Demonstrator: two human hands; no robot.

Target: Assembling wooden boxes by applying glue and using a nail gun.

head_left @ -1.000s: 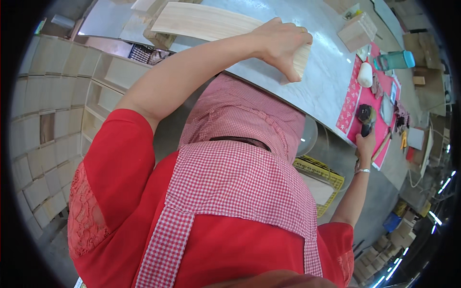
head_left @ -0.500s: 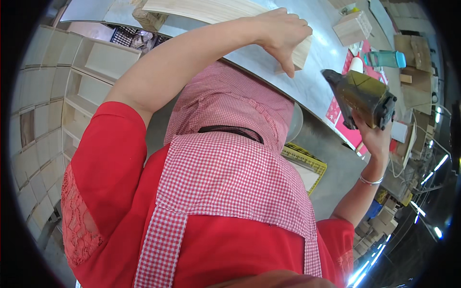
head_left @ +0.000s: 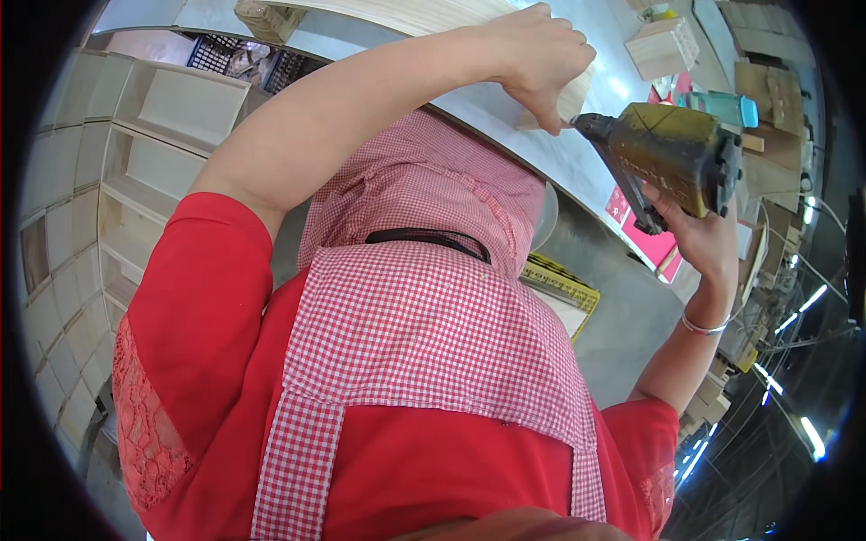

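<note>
My left hand (head_left: 546,63) presses over the near right end of a pale wooden workpiece (head_left: 577,95), its thumb down the front side and its fingers bent over the top. A long pale board (head_left: 424,13) extends left from there along the work table (head_left: 487,106). In my right hand (head_left: 704,239) is a worn olive-and-black nail gun (head_left: 667,149), gripped by its handle. Its nose points left and sits at the end of the workpiece, close to my left thumb. Whether the nose touches the wood I cannot tell.
A wooden block (head_left: 663,47) and a teal bottle (head_left: 726,108) stand on the table's right part. Open wooden boxes (head_left: 171,171) are stacked at the left. A dark plastic basket (head_left: 212,54) is behind them. Below the table edge lies a yellow-edged frame (head_left: 568,288).
My right hand has brought the nail gun left and turned it, so its nose now meets the workpiece's end near my left thumb. My left hand stays on the wood.
</note>
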